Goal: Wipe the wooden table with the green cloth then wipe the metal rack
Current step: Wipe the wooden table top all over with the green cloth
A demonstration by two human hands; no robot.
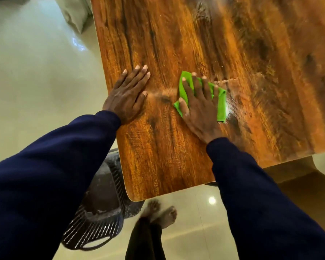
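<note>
Fingers (196, 84) press green cloth (221, 104); basket (94, 231) beside table (176, 34).

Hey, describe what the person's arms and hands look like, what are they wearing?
Both arms wear long, loose dark navy sleeves, the left sleeve and right sleeve ending in plain cuffs at the wrists. The left hand and right hand are bare: no gloves, rings or watch visible.

It looks like a room in a home: a wood-grain table (176, 44) stands on glossy cream floor tiles (36, 81). Bare feet (163, 212) stand on them, and a dark slatted plastic item (101, 212) sits beneath the table's near-left edge.
</note>
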